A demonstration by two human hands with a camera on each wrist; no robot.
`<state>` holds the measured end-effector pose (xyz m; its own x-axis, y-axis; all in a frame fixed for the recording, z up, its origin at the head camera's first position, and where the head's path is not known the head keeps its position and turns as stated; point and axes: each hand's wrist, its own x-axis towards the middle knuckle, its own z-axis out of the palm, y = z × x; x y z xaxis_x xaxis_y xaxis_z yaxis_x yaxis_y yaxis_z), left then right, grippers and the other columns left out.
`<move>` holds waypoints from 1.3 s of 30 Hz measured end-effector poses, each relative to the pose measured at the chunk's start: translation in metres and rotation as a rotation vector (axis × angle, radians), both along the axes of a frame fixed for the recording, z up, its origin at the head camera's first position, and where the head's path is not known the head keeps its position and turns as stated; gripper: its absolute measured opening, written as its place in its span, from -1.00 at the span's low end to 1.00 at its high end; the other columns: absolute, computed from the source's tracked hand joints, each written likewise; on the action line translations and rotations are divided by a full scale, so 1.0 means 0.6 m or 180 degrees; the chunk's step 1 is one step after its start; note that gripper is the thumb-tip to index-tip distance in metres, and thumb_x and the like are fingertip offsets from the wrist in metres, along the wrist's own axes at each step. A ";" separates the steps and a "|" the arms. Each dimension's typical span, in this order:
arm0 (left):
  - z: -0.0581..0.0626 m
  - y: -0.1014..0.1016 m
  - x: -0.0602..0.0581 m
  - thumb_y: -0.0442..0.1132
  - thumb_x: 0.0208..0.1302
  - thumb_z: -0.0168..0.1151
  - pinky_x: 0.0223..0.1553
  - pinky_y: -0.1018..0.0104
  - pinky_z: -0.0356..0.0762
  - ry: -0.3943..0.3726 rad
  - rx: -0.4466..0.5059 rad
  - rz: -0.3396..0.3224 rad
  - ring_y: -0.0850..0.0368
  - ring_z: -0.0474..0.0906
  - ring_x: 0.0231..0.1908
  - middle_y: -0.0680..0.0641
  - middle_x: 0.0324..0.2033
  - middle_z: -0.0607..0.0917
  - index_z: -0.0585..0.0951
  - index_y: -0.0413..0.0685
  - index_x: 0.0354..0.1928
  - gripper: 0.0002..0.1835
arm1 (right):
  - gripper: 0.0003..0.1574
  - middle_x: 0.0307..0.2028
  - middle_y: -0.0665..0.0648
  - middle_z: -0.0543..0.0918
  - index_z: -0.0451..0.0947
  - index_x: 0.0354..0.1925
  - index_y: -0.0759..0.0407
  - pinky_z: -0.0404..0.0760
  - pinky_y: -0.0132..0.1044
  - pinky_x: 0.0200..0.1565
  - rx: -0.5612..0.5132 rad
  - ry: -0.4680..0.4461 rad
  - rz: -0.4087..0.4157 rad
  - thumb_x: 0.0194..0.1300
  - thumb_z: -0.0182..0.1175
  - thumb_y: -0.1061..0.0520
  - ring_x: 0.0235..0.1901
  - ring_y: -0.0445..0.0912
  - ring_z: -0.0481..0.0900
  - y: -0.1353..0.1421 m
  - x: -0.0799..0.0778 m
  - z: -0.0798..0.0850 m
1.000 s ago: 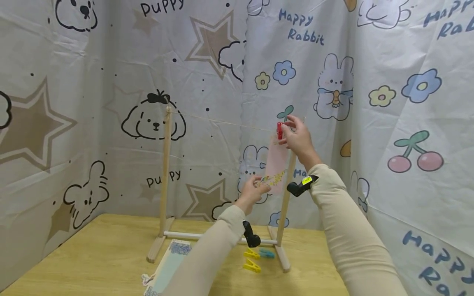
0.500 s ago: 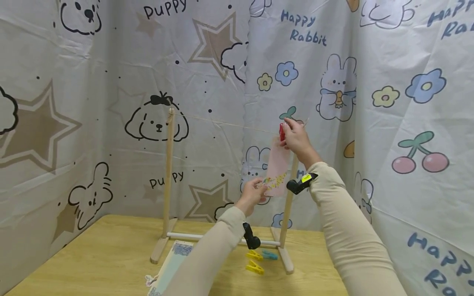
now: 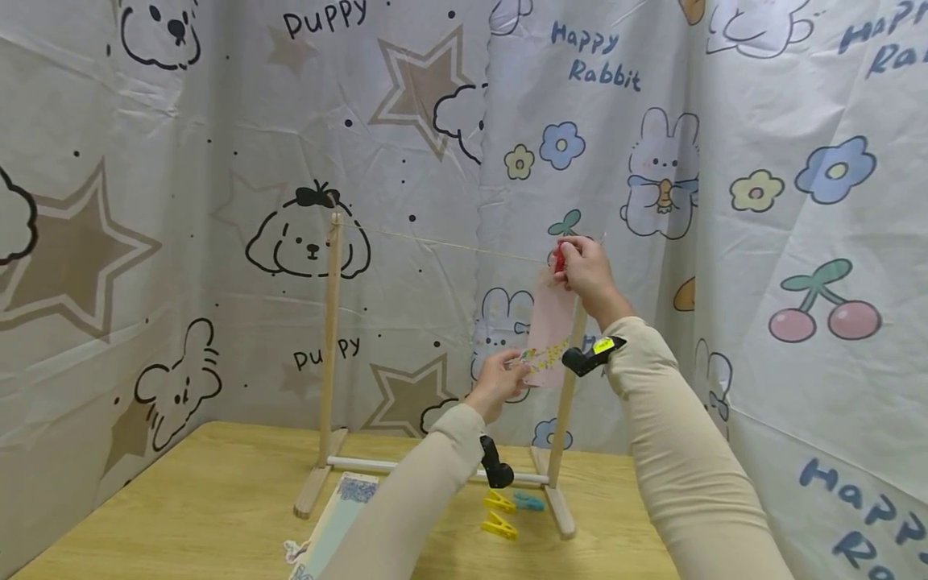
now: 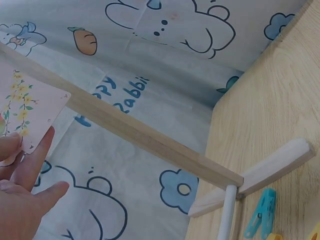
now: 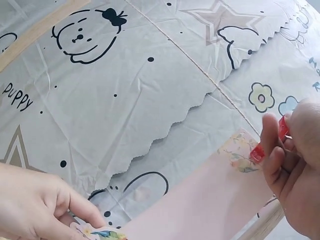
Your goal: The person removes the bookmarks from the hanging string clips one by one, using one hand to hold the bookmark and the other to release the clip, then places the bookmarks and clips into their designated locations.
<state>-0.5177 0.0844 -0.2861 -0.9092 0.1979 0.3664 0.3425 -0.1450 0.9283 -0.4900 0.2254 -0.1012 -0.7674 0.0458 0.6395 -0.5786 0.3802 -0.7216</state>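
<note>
A pink card (image 3: 549,314) with printed flowers hangs upright just under the string (image 3: 449,243), close to the right post. My right hand (image 3: 589,272) pinches a red clothespin (image 3: 560,259) at the card's top edge, right at the string. In the right wrist view the clothespin's red tip (image 5: 257,153) overlaps the card's flowered top corner, and the fingers cover much of the rest. Lower down, my left hand (image 3: 499,383) holds the card's bottom left edge between thumb and fingers. The left wrist view shows the card's lower corner (image 4: 37,110) with yellow flowers.
The string runs between two wooden posts, left (image 3: 329,338) and right (image 3: 564,403), joined by a white bar (image 3: 362,463). Two yellow clothespins (image 3: 500,525) and a blue clothespin (image 3: 528,502) lie on the table (image 3: 217,499). A pale green card (image 3: 337,515) lies partly behind my left forearm.
Both hands have shifted slightly right with the card and the red clothespin. The right fingers have closed further over the clothespin, hiding more of it. The head view has moved a little.
</note>
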 end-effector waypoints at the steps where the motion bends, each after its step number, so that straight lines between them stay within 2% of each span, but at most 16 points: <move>1: 0.001 0.000 0.001 -0.32 0.55 0.18 -0.38 0.35 0.52 0.0003 -0.0011 -0.0001 -0.21 0.73 -0.10 -0.07 -0.22 0.74 0.61 -0.17 0.25 -0.69 | -0.50 -0.08 0.26 0.52 0.39 0.38 0.36 0.45 -0.47 -0.46 -0.0114 0.0002 0.0007 0.70 -0.09 0.09 -0.53 -0.29 0.49 0.001 0.001 -0.001; 5: 0.005 -0.002 0.001 -0.31 0.55 0.18 -0.33 0.34 0.51 0.0001 -0.0018 0.0007 -0.12 0.74 -0.14 -0.10 -0.17 0.74 0.53 -0.20 0.36 -0.59 | -0.52 -0.11 0.14 0.53 0.46 0.37 0.31 0.43 -0.47 -0.46 -0.0563 0.0038 0.0072 0.66 0.00 0.10 -0.52 -0.28 0.48 0.000 0.001 -0.003; 9: 0.009 -0.006 -0.002 -0.31 0.55 0.19 -0.28 0.31 0.52 0.0049 -0.0056 0.0047 -0.03 0.75 -0.17 -0.13 -0.12 0.74 0.50 -0.22 0.39 -0.56 | -0.56 -0.03 0.16 0.58 0.53 0.33 0.27 0.39 -0.47 -0.50 -0.1072 0.0076 0.0170 0.64 0.05 0.11 -0.56 -0.29 0.50 -0.004 -0.001 -0.003; 13: 0.007 -0.011 -0.004 -0.31 0.54 0.20 -0.27 0.31 0.54 0.0066 -0.0061 0.0061 -0.09 0.74 -0.14 -0.13 -0.10 0.71 0.48 -0.24 0.41 -0.53 | -0.59 0.13 0.19 0.62 0.59 0.30 0.16 0.34 -0.47 -0.53 -0.1797 -0.0089 0.0331 0.62 0.09 0.10 -0.56 -0.28 0.53 -0.010 -0.004 -0.004; 15: 0.005 -0.013 -0.004 -0.31 0.55 0.19 -0.23 0.29 0.56 0.0063 -0.0070 0.0037 -0.08 0.74 -0.13 -0.15 -0.06 0.71 0.44 -0.26 0.44 -0.51 | -0.60 0.13 0.16 0.64 0.60 0.30 0.13 0.31 -0.47 -0.55 -0.2175 -0.0203 0.0449 0.61 0.09 0.11 -0.56 -0.27 0.53 -0.011 -0.005 -0.005; 21: 0.001 -0.013 -0.002 -0.33 0.56 0.16 -0.19 0.28 0.60 0.0018 -0.0045 -0.0006 -0.07 0.75 -0.12 -0.23 0.05 0.68 0.40 -0.28 0.46 -0.49 | -0.60 0.11 0.13 0.66 0.59 0.29 0.14 0.24 -0.49 -0.63 -0.2848 -0.0305 0.0681 0.62 0.07 0.15 -0.61 -0.28 0.48 -0.012 -0.006 -0.005; 25: 0.004 -0.009 -0.002 -0.35 0.54 0.18 -0.29 0.31 0.52 0.0012 -0.0024 0.0008 -0.05 0.75 -0.18 -0.19 -0.07 0.72 0.46 -0.28 0.41 -0.53 | -0.62 0.01 0.07 0.67 0.58 0.27 0.14 0.20 -0.50 -0.65 -0.3088 -0.0270 0.0798 0.61 0.06 0.13 -0.60 -0.28 0.47 -0.011 -0.005 0.000; 29: 0.011 -0.006 -0.002 -0.35 0.54 0.19 -0.10 0.17 0.59 0.0024 -0.0035 0.0019 -0.08 0.75 -0.14 -0.16 -0.11 0.72 0.48 -0.29 0.39 -0.55 | -0.63 0.01 0.07 0.66 0.58 0.26 0.14 0.18 -0.51 -0.65 -0.3196 -0.0236 0.0837 0.61 0.05 0.13 -0.59 -0.28 0.47 -0.011 -0.005 0.003; 33: 0.013 -0.007 -0.003 -0.40 0.54 0.16 0.09 0.00 0.61 0.0031 0.0051 -0.0033 -0.18 0.72 -0.04 -0.21 -0.09 0.72 0.51 -0.33 0.35 -0.60 | -0.61 0.14 0.10 0.61 0.59 0.28 0.12 0.22 -0.50 -0.63 -0.3245 -0.0285 0.0794 0.60 0.06 0.13 -0.55 -0.27 0.51 -0.014 -0.003 0.004; 39: 0.013 -0.006 -0.006 -0.46 0.52 0.15 0.00 0.13 0.68 0.0098 0.0230 -0.0101 -0.28 0.65 0.06 -0.27 -0.06 0.70 0.51 -0.40 0.32 -0.61 | -0.56 0.22 0.09 0.57 0.56 0.35 0.05 0.25 -0.50 -0.64 -0.3320 -0.0328 0.0798 0.60 0.06 0.10 -0.51 -0.25 0.56 -0.011 0.002 0.006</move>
